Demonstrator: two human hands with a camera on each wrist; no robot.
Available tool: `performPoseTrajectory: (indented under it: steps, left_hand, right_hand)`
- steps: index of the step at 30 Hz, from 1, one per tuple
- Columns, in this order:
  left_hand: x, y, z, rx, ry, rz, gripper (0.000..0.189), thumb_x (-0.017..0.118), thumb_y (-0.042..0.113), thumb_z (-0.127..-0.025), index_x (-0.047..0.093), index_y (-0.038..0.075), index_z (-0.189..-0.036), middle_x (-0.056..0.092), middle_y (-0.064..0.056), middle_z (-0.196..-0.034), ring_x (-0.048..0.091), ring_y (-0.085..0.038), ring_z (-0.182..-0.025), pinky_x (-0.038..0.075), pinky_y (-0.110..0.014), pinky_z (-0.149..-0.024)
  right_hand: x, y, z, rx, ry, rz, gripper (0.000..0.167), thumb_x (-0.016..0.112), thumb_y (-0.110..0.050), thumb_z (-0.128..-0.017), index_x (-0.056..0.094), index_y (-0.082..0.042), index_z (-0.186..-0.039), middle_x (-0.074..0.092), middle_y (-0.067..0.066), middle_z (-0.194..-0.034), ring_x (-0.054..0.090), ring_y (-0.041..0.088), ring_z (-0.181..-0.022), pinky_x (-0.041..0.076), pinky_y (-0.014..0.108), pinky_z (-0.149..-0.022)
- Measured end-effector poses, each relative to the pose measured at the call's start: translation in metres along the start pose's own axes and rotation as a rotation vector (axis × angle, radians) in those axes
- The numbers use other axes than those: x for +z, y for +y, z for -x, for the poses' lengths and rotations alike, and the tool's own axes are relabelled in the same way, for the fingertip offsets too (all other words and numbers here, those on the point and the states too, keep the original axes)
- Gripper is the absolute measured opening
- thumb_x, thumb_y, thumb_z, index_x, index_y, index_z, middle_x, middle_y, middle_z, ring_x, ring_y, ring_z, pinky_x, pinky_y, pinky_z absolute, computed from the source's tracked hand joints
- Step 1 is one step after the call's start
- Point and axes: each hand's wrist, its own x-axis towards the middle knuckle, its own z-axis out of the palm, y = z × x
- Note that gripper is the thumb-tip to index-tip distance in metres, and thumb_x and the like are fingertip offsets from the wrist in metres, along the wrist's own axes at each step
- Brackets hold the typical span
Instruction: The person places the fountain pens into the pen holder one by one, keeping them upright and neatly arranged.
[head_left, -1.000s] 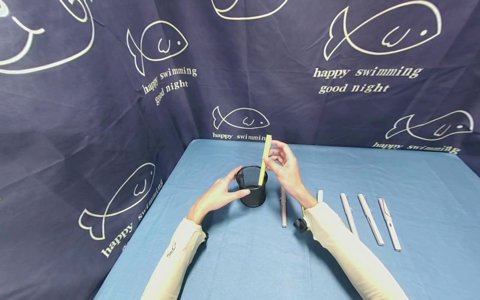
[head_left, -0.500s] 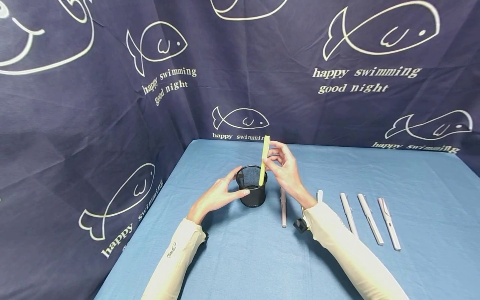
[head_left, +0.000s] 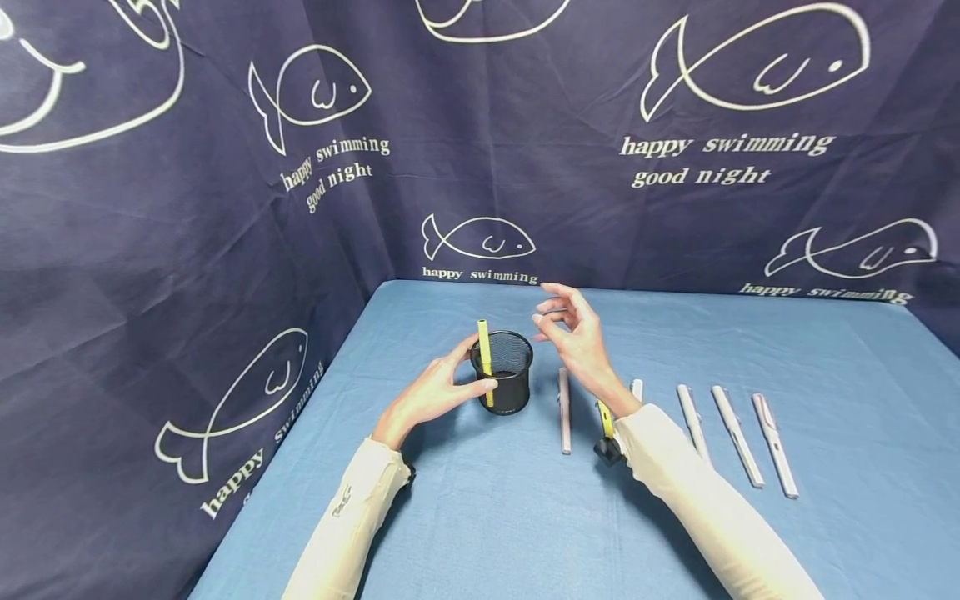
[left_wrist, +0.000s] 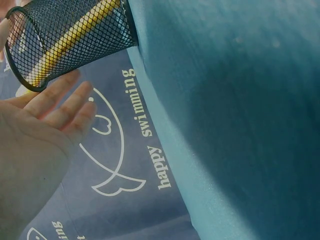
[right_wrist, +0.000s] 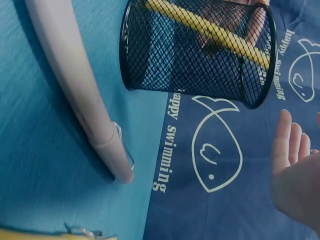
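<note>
A black mesh pen holder point(head_left: 513, 395) stands upright on the blue cloth in the head view. Inside it a yellow pen point(head_left: 484, 346) leans against the left side, its top poking above the rim; through the mesh of the pen holder point(right_wrist: 200, 75) it also shows in the right wrist view. My left hand point(head_left: 431, 390) holds the pen holder from the left, thumb at the front and fingers round the far side. To the right of the rim, my right hand point(head_left: 581, 333) hovers with loosely bent fingers and nothing in them.
A pale pink pen point(head_left: 565, 417) lies right of the pen holder. Under my right wrist are another yellow pen point(head_left: 605, 419) and a partly hidden white pen point(head_left: 637, 389). Several pale pens point(head_left: 738, 436) lie farther right. A dark fish-print curtain point(head_left: 480, 150) rises behind the table.
The yellow pen has left my right hand and dropped into the pen holder, tipping to its left side. The right hand's fingers have parted. My left hand stays at the pen holder.
</note>
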Motion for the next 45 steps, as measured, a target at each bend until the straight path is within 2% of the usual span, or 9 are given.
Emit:
performPoseTrajectory:
  steps: [6, 12, 21, 30, 38, 41, 43, 45]
  left_hand:
    - [0.0, 0.001, 0.0, -0.012, -0.007, 0.004, 0.088, 0.073, 0.057, -0.092, 0.032, 0.026, -0.164, 0.055, -0.013, -0.149, 0.048, -0.025, -0.14, 0.04, -0.051, -0.11]
    - [0.0, 0.001, 0.0, -0.017, -0.014, -0.003, 0.088, 0.072, 0.055, -0.093, 0.031, 0.023, -0.164, 0.054, -0.014, -0.15, 0.046, -0.027, -0.142, 0.038, -0.053, -0.111]
    - [-0.001, 0.002, 0.0, -0.044, -0.031, 0.004, 0.089, 0.071, 0.059, -0.092, 0.029, 0.029, -0.165, 0.051, -0.012, -0.153, 0.042, -0.028, -0.144, 0.037, -0.055, -0.111]
    - [-0.001, 0.002, 0.0, -0.026, -0.024, 0.006, 0.088, 0.072, 0.056, -0.093, 0.03, 0.027, -0.164, 0.052, -0.012, -0.152, 0.044, -0.026, -0.143, 0.038, -0.053, -0.111]
    - [0.0, 0.002, 0.0, -0.035, -0.03, 0.008, 0.088, 0.071, 0.056, -0.093, 0.029, 0.029, -0.165, 0.052, -0.012, -0.153, 0.043, -0.027, -0.144, 0.038, -0.054, -0.111]
    - [0.0, 0.002, -0.001, -0.033, -0.032, 0.007, 0.088, 0.071, 0.056, -0.093, 0.029, 0.027, -0.165, 0.052, -0.013, -0.152, 0.043, -0.027, -0.144, 0.038, -0.055, -0.111]
    - [0.0, 0.002, 0.0, -0.032, -0.03, 0.005, 0.088, 0.071, 0.056, -0.093, 0.029, 0.026, -0.165, 0.052, -0.013, -0.152, 0.043, -0.028, -0.143, 0.038, -0.054, -0.111]
    - [0.0, 0.003, 0.0, -0.031, -0.028, 0.002, 0.089, 0.071, 0.056, -0.093, 0.029, 0.024, -0.165, 0.052, -0.014, -0.152, 0.044, -0.028, -0.143, 0.038, -0.055, -0.11]
  right_hand:
    - [-0.009, -0.003, 0.002, 0.008, 0.014, 0.002, 0.048, 0.063, 0.014, -0.094, 0.051, 0.01, -0.14, 0.057, 0.029, -0.111, 0.065, 0.013, -0.085, 0.06, 0.033, -0.072]
    - [-0.018, -0.005, 0.005, 0.018, 0.014, -0.003, 0.047, 0.062, 0.014, -0.095, 0.049, 0.012, -0.141, 0.055, 0.033, -0.113, 0.064, 0.016, -0.088, 0.06, 0.034, -0.073]
    - [-0.032, -0.007, 0.009, 0.022, 0.042, 0.029, 0.046, 0.063, 0.013, -0.096, 0.052, 0.009, -0.14, 0.054, 0.036, -0.113, 0.065, 0.013, -0.087, 0.061, 0.037, -0.074]
    - [-0.048, -0.007, 0.015, 0.028, 0.051, 0.039, 0.045, 0.064, 0.011, -0.096, 0.054, 0.004, -0.14, 0.061, 0.02, -0.11, 0.065, 0.015, -0.087, 0.061, 0.036, -0.074]
    - [-0.061, -0.008, 0.021, 0.033, 0.071, 0.009, 0.042, 0.065, 0.009, -0.096, 0.057, -0.001, -0.136, 0.062, 0.02, -0.109, 0.066, 0.015, -0.088, 0.06, 0.031, -0.073]
    - [-0.067, -0.009, 0.023, 0.044, 0.081, 0.01, 0.041, 0.065, 0.009, -0.097, 0.058, -0.003, -0.135, 0.063, 0.019, -0.109, 0.066, 0.015, -0.088, 0.06, 0.031, -0.073]
    - [-0.071, -0.01, 0.025, 0.052, 0.09, 0.004, 0.041, 0.065, 0.008, -0.097, 0.058, -0.003, -0.136, 0.061, 0.024, -0.11, 0.066, 0.015, -0.088, 0.06, 0.032, -0.073]
    - [-0.075, -0.011, 0.026, 0.061, 0.095, 0.012, 0.041, 0.065, 0.007, -0.097, 0.059, -0.005, -0.135, 0.061, 0.023, -0.111, 0.066, 0.014, -0.088, 0.06, 0.032, -0.074]
